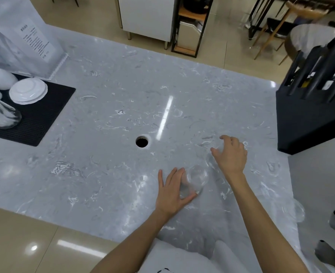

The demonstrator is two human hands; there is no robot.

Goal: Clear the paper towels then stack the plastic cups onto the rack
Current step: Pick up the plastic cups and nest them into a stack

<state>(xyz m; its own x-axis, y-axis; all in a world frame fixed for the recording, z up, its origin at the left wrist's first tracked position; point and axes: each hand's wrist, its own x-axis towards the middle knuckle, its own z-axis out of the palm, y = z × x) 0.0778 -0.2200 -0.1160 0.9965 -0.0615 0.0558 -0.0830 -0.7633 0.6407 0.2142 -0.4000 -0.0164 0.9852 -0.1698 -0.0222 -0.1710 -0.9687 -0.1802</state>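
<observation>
while my left hand (pixel 172 192) has its fingers (pixel 188 198) wrapped round a clear cup (pixel 195 180) lying on its side on the surface (pixel 103 115), my right hand (pixel 231 154) is spread over a second cup (pixel 211 160), with the rack (pixel 310 107) far right.

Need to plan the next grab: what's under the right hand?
A clear plastic cup shows below the right hand, on the counter. The hand covers most of it.
</observation>
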